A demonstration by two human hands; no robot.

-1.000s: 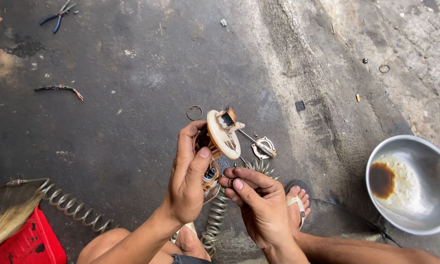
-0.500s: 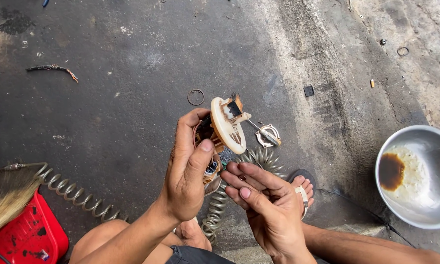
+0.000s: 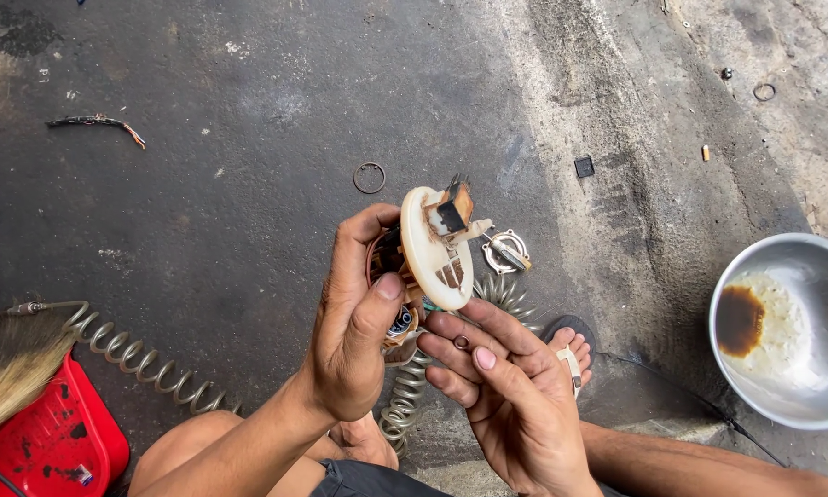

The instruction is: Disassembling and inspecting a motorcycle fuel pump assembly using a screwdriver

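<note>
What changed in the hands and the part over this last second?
Little changed: the left hand keeps its grip on the cream disc-shaped part, while the right hand stays just beneath it, fingertips at its lower end. Only the camera view drifted; the steel bowl stayed put.

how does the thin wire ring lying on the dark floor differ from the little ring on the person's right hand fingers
The thin wire ring on the dark concrete floor is clearly larger than the small dark ring. The wire ring lies flat and alone, beyond the left hand; the small dark ring rests on the fingers of the right hand, just below the cream round-plated part that the left hand grips. The wire ring looks thinner for its span. Both are closed circles.
</note>
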